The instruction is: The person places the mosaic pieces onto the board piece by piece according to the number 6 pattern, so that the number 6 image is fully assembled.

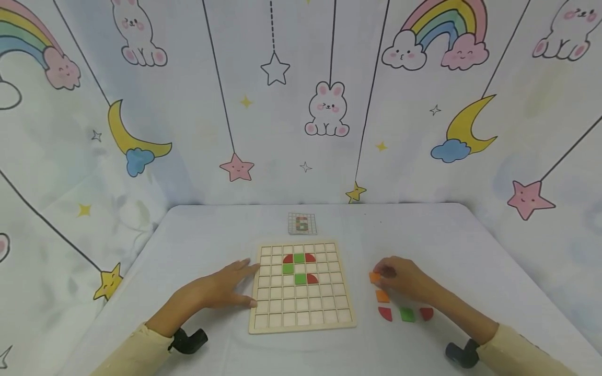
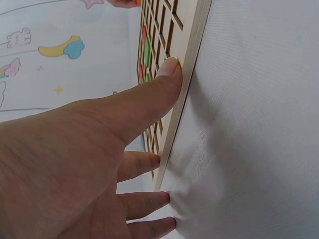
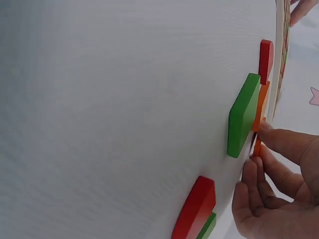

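A wooden grid board (image 1: 275,324) lies on the table, with red quarter-round tiles and green square tiles set in some upper cells. My left hand (image 1: 221,287) rests at the board's left edge, fingers spread and extended. In the left wrist view its thumb (image 2: 167,82) presses on the board's rim. To the right of the board, my right hand (image 1: 403,277) pinches an orange square tile (image 1: 374,277) between thumb and fingertips. Another orange tile (image 1: 382,296) lies just nearer to me. Whether the pinched tile still touches the table, I cannot tell.
Below the right hand lie a red tile (image 1: 385,313), a green tile (image 1: 407,314) and a second red tile (image 1: 426,313). The right wrist view shows another green tile (image 3: 207,227) at the bottom. Behind the board is a small pattern card (image 1: 302,224); a patterned cloth hangs behind.
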`<state>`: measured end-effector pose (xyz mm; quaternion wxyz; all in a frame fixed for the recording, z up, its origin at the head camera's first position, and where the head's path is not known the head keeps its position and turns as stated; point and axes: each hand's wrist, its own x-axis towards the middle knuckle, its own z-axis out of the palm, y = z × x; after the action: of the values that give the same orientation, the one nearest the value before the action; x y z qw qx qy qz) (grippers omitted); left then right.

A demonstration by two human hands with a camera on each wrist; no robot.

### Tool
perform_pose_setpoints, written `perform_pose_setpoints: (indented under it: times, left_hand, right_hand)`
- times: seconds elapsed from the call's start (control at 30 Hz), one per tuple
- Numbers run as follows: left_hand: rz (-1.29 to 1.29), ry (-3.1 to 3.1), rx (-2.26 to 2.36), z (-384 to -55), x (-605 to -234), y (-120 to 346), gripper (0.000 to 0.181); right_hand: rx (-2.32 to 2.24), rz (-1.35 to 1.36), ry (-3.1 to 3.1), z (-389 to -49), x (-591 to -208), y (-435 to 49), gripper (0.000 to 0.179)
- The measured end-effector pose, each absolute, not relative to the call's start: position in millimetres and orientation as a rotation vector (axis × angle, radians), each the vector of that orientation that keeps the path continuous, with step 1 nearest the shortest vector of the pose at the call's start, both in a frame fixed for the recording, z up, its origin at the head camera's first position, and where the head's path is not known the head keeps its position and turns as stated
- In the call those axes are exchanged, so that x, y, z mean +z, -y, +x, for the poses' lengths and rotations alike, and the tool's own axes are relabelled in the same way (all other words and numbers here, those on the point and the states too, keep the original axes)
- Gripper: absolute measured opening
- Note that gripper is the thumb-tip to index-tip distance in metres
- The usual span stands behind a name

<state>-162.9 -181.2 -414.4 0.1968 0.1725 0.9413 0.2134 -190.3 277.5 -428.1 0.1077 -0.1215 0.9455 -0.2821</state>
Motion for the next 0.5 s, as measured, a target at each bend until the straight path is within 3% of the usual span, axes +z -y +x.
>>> perform_pose_setpoints:
  times: [0.5]
  left_hand:
    - [0.473,-2.641,0.58,-164,-416,181,0.095]
  right_hand:
    - [-0.847,-0.472,-2.815,-205,-422,-236,0.018]
